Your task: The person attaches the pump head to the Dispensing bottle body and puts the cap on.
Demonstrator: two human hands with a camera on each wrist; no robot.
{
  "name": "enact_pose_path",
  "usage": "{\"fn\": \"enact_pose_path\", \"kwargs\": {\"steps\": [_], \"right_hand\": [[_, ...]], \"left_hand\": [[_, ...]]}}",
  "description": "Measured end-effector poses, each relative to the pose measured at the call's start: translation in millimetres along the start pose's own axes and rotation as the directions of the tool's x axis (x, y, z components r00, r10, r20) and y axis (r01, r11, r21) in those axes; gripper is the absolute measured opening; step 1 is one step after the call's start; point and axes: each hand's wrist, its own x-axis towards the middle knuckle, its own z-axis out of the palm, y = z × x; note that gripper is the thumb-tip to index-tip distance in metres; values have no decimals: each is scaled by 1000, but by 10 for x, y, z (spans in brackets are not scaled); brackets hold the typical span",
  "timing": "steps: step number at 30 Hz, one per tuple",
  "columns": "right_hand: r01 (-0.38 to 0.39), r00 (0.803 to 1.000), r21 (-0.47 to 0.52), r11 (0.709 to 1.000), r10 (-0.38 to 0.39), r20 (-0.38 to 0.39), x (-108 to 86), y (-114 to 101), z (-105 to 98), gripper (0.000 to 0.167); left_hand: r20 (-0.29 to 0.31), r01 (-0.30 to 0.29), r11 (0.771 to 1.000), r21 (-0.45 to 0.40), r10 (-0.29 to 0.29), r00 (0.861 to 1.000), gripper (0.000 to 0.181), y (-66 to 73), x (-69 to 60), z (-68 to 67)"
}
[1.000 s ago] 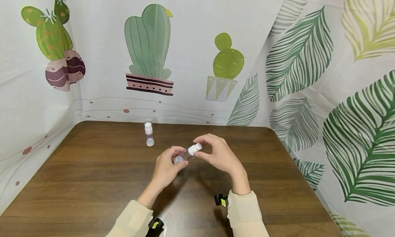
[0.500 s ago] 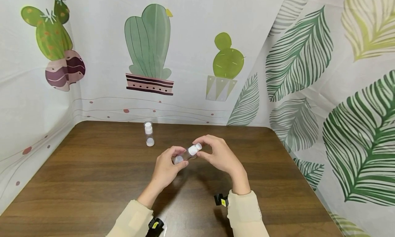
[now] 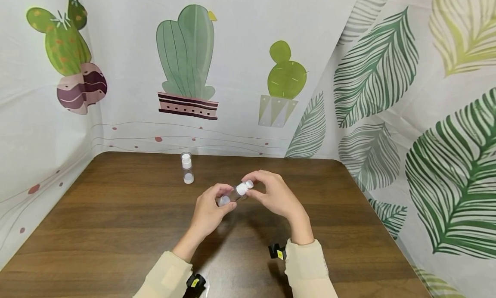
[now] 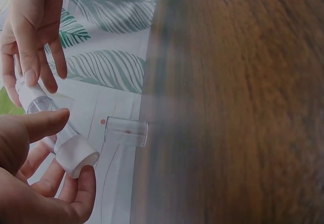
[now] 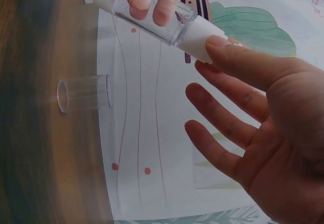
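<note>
A small clear pump bottle (image 3: 234, 195) is held tilted above the table, its white top pointing up and to the right. My left hand (image 3: 209, 208) grips the clear body near the white base (image 4: 76, 154), thumb on one side and fingers on the other. At the upper end, the thumb and forefinger of my right hand (image 3: 277, 197) pinch the white top (image 5: 200, 38). In the right wrist view, the other right fingers are spread away from the bottle. A clear, hollow cap (image 5: 83, 93) stands on the table beyond the hands, mostly hidden in the head view.
Another clear bottle with white parts (image 3: 187, 168) stands upright near the back edge of the brown wooden table (image 3: 116, 220). A white cloth (image 3: 240, 74) printed with cacti and leaves hangs behind and along the sides.
The right fingers have shifted very slightly at the white top. Left hand, bottle and the things on the table look unmoved.
</note>
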Motion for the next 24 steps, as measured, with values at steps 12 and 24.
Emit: {"fn": "enact_pose_path", "kwargs": {"steps": [12, 24], "right_hand": [[-27, 1000, -14, 1000, 27, -12, 11, -15, 17, 19], [-83, 996, -27, 996, 82, -35, 10, -22, 34, 15]], "left_hand": [[-5, -6, 1000, 2, 6, 1000, 40, -4, 5, -1], [-1, -11, 1000, -8, 11, 1000, 40, -16, 0, 5]]}}
